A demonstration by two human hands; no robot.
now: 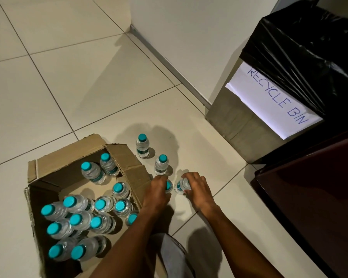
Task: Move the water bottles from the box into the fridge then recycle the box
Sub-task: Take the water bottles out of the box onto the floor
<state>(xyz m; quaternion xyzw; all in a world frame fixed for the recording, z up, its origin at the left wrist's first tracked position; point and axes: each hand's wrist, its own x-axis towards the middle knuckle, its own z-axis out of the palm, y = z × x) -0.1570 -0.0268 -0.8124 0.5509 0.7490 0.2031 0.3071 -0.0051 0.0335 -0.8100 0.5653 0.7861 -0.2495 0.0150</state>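
progress: early, by my reading; most water bottles still stand in the cardboard box [48, 173], and none is seen in a fridge, which i cannot identify for sure.
box: open-topped on the floor [48, 77], flaps splayed outward, roughly a dozen teal-capped bottles [76, 219] inside.
out of the box: two bottles [142, 146] stand upright just beyond the box's right flap, one [161, 165] nearer the hands.
left hand [157, 194]: right of the box, fingers curled down round a bottle [168, 186] standing on the floor; only its cap shows.
right hand [195, 187]: further right of the box, fingers wrapped over the top of another bottle [180, 187].
recycle bin [269, 101]: well to the box's far right, black liner, against the wall.
dark cabinet [309, 197]: near right of the box; possibly the fridge.
room: open floor beyond and left of the box; right side hemmed by bin and cabinet.
left to do: load all bottles, then bin the box.
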